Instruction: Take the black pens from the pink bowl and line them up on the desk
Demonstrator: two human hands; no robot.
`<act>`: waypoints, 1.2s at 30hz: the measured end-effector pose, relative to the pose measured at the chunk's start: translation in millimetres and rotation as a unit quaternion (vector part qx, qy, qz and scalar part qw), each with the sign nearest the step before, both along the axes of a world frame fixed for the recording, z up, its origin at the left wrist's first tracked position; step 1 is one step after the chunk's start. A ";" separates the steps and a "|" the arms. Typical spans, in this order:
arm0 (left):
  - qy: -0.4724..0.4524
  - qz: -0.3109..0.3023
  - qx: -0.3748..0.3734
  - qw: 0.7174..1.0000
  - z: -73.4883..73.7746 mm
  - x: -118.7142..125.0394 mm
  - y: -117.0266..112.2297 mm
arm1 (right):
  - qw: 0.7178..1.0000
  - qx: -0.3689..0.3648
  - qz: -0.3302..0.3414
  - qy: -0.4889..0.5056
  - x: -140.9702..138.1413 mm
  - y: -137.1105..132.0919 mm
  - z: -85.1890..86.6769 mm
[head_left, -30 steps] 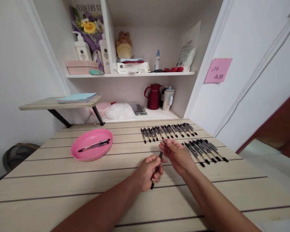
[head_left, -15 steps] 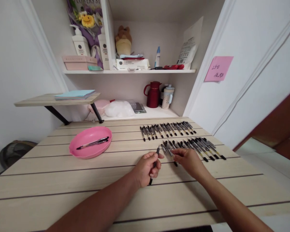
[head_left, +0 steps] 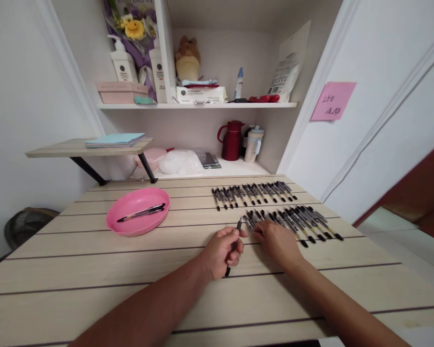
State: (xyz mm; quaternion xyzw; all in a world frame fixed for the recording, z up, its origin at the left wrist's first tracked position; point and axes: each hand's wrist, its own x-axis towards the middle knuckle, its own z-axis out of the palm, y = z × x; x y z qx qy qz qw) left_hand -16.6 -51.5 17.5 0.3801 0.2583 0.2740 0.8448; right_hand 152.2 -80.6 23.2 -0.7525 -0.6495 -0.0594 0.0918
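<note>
My left hand is closed round a black pen; its pointed end sticks up past the thumb and its dark end shows below the fist. To the right, my right hand reaches down over the left end of the nearer row of pens, fingers pinched on a pen there that the hand mostly covers. These pens are clear with black ends and lie side by side on the slatted table. Behind them lies a second row of similar pens.
A pink bowl holding a few pens stands at the left. Behind it a small raised shelf rests on black legs. At the back are a red jug, a pale cup and a white plastic bag.
My right hand has moved slightly down and left onto the pens, covering the black pen end that showed below its fingers. My left hand keeps hold of its pen. The view has shifted slightly.
</note>
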 end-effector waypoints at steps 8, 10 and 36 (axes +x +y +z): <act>-0.025 0.059 -0.026 0.998 1.1 3.8 -3.1 | 0.998 0.042 0.001 0.052 -0.4 -14.1 4.9; -0.069 0.083 -0.050 0.993 1.3 5.4 -2.8 | 0.988 0.038 0.030 0.146 -7.3 -25.0 6.3; -0.083 0.122 -0.063 0.987 -7.8 10.1 3.8 | 0.990 0.039 0.021 0.135 -26.1 -29.7 -15.3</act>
